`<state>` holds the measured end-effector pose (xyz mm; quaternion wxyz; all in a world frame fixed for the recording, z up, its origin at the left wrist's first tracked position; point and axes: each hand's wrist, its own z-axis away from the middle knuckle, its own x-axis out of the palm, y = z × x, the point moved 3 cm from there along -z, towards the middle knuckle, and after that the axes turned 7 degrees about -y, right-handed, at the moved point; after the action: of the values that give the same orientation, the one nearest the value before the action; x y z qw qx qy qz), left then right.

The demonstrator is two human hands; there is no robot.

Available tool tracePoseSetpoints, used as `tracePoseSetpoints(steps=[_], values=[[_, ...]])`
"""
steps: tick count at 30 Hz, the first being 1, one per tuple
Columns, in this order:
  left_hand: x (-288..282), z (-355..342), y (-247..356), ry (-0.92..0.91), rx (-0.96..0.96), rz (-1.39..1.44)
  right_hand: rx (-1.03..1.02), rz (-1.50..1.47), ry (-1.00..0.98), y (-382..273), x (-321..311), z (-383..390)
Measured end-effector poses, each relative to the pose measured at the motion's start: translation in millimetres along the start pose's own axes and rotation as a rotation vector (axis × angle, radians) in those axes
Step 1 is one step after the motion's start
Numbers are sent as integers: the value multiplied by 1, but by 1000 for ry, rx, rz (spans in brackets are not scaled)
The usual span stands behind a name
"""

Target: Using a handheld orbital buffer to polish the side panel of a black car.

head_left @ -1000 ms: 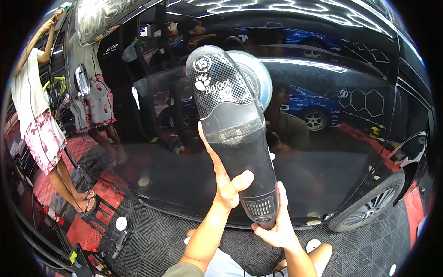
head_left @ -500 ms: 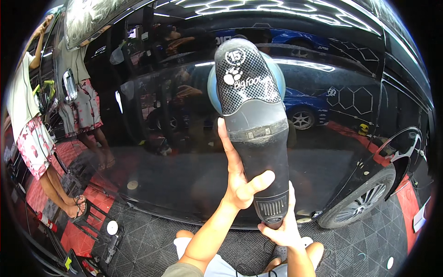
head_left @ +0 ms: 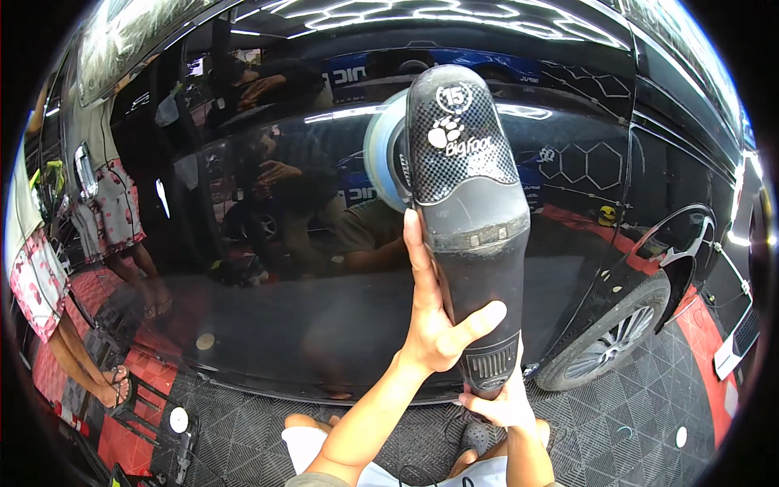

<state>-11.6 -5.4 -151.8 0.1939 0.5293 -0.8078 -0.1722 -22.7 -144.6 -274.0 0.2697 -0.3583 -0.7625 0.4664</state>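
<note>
My left hand (head_left: 442,337) grips the middle of a black polishing machine (head_left: 475,272) from the left, thumb across its body. My right hand (head_left: 507,396) holds the rear end of the machine, partly hidden behind it. The machine's front housing has a checkered pattern. Its light-blue round pad (head_left: 383,150) lies against or very close to the glossy black car door (head_left: 300,308) and shows to the left of the housing; exact contact is hidden.
At far left a person's legs (head_left: 81,357) stand on a black stool (head_left: 138,406). A chrome handle (head_left: 83,166) and a wheel (head_left: 613,337) belong to the car. Black and red floor tiles (head_left: 219,430) lie below; a white object (head_left: 734,349) stands at the right.
The machine and both my hands have moved right in the picture. The pad, earlier showing to the housing's right, now shows to its left. The view has shifted along the car.
</note>
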Motion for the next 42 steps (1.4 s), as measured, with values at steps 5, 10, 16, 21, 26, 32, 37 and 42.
tracePoseSetpoints(steps=[5,10,16,21,26,32,37,42], values=[[17,-8,-16,-51,70,-143,56,-84,39,4,-24,12],[37,-18,-32,-82,98,-202,56,57,98,2,-50,17],[57,-29,-48,-179,36,-209,42,-88,207,-11,-65,25],[72,-36,-59,-154,112,-261,52,-143,154,-8,-86,31],[90,-44,-69,-166,128,-265,56,-120,161,2,-112,41],[107,-50,-87,-249,100,-276,89,-170,197,-2,-132,49],[122,-55,-105,-175,34,-264,46,-171,185,-14,-141,49],[140,-65,-116,-209,65,-244,-32,-214,185,-23,-152,51]])
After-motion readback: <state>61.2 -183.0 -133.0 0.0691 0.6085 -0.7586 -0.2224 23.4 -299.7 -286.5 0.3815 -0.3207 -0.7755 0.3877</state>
